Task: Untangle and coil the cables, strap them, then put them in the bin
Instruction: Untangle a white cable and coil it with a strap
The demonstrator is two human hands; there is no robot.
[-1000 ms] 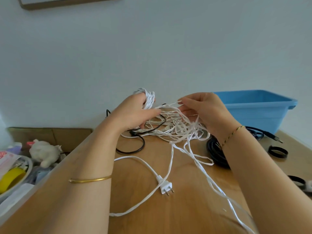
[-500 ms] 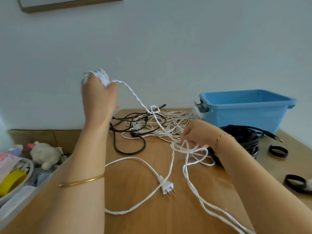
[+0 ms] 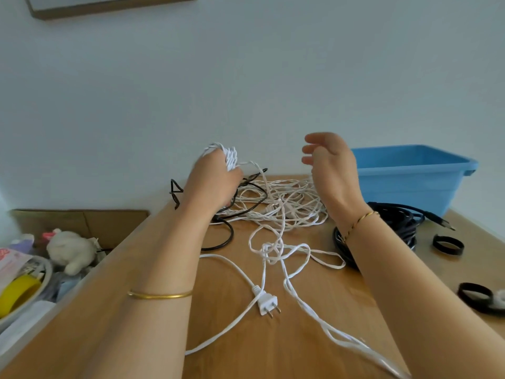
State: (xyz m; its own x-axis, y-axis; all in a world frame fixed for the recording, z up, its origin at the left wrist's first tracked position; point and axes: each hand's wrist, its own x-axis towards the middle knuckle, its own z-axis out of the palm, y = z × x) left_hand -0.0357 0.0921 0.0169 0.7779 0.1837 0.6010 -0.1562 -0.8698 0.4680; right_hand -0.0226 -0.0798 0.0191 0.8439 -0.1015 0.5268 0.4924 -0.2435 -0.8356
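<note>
Fingers [image 3: 314,138] of the right hand [image 3: 332,173] spread loosely, empty; the left hand [image 3: 211,184] grips coiled white cable [image 3: 228,157], whose tail runs toward the near-right edge of the table [image 3: 273,351].

A plain pale wall [image 3: 273,77] fills most of my view, evenly lit. A wooden frame [image 3: 109,7] hangs at its top left, and a wooden table [image 3: 341,296] lies below me.

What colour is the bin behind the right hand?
The bin is light blue, clearest in the head view.
</note>
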